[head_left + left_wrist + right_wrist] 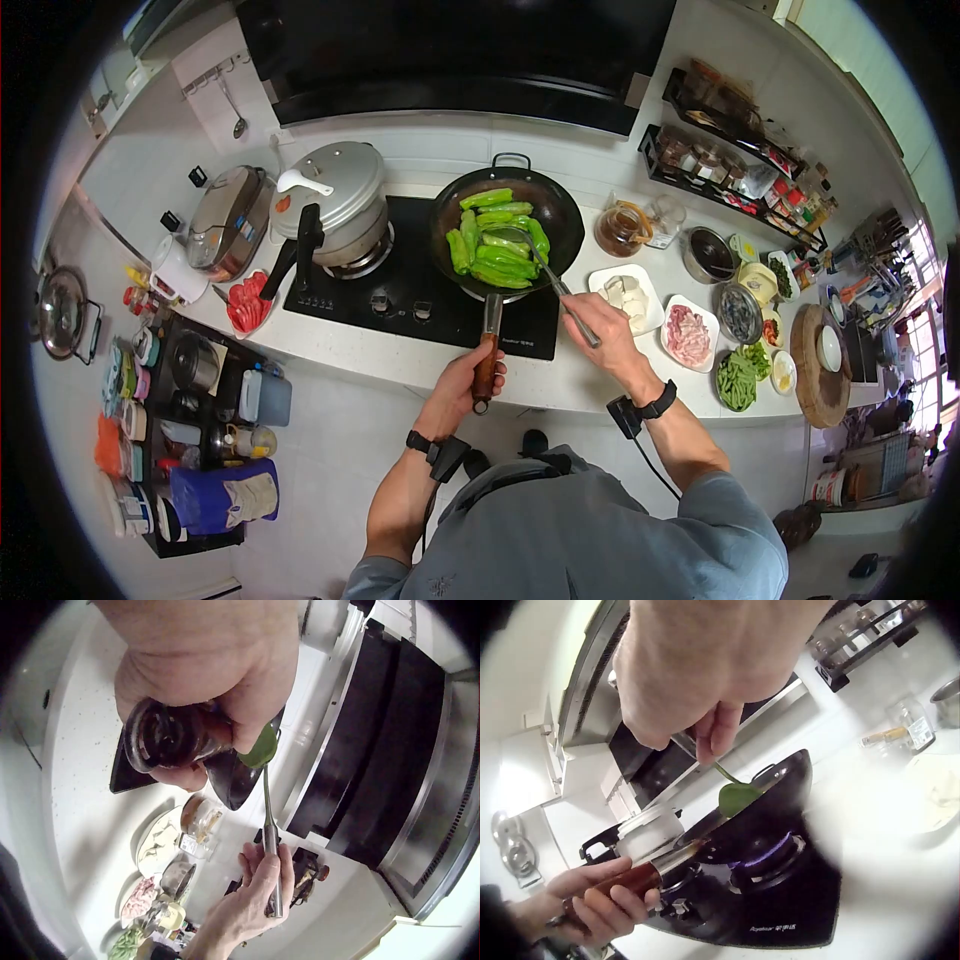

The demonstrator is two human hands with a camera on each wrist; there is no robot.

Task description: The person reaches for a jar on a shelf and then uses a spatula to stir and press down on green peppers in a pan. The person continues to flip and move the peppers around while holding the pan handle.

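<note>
A dark wok (pixel 447 215) stands over a burner flame (pixel 765 855), with several long green peppers (pixel 500 272) inside. My left hand (pixel 462 382) grips its brown wooden handle (pixel 485 375) from the front; the left wrist view shows the handle's end (pixel 154 739) up close. In my right hand (pixel 605 325) is a metal ladle (pixel 550 272), held by its thick tubular handle (pixel 271 847). The ladle's head lies among the peppers and looks green in both wrist views. Fingers of my right hand (pixel 716 727) wrap the shaft above the wok.
Left on the black stove (pixel 385 275) is a pressure cooker (pixel 340 215) with a white spoon on its lid. Plates of white pieces (pixel 628 300) and sliced meat (pixel 690 335) stand right of it, with green beans (pixel 737 385) and a round chopping board (pixel 812 385) beyond.
</note>
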